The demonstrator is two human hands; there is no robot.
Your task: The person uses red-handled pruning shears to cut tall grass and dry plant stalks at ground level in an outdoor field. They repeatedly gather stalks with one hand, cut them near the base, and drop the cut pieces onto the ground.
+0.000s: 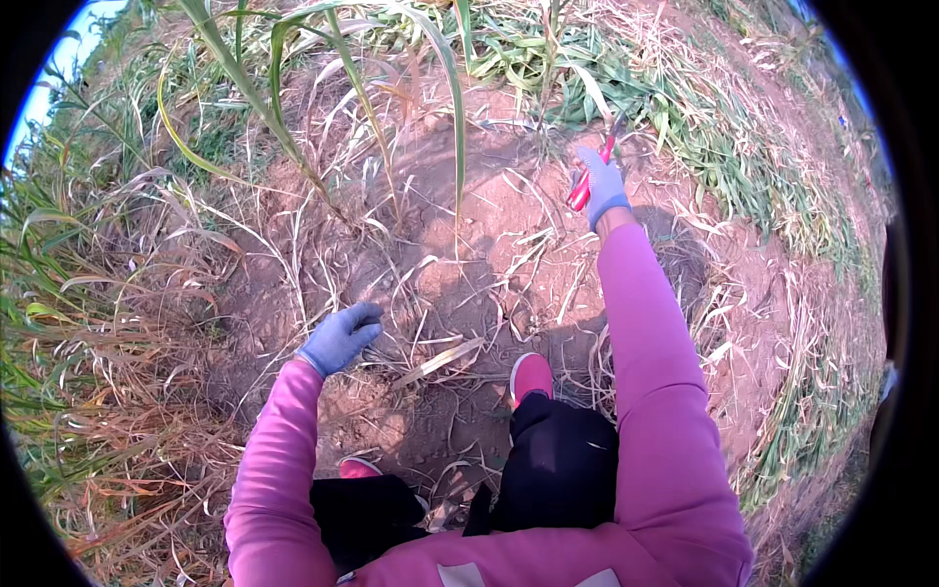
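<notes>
My right hand (603, 183), in a pale grey-blue glove, is stretched far out to the front right, closed round a red-handled hand tool (579, 192). The tool's narrow dark head points away from me, and the fingers hide much of its grip. My left hand (342, 338), gloved alike, hovers over the soil at mid-left with its fingers loosely bent and apart, nothing in them. Ahead of it, tall green stalks (256, 103) with long leaves rise from the ground. Cut leafy stalks (597, 83) lie just beyond the tool.
Dry leaves and stems (440, 362) litter the brown soil (479, 196). Dense grassy growth (88, 323) stands along the left. A band of cut greenery (753, 176) curves down the right side. My pink shoes (531, 376) are on the ground below my hands.
</notes>
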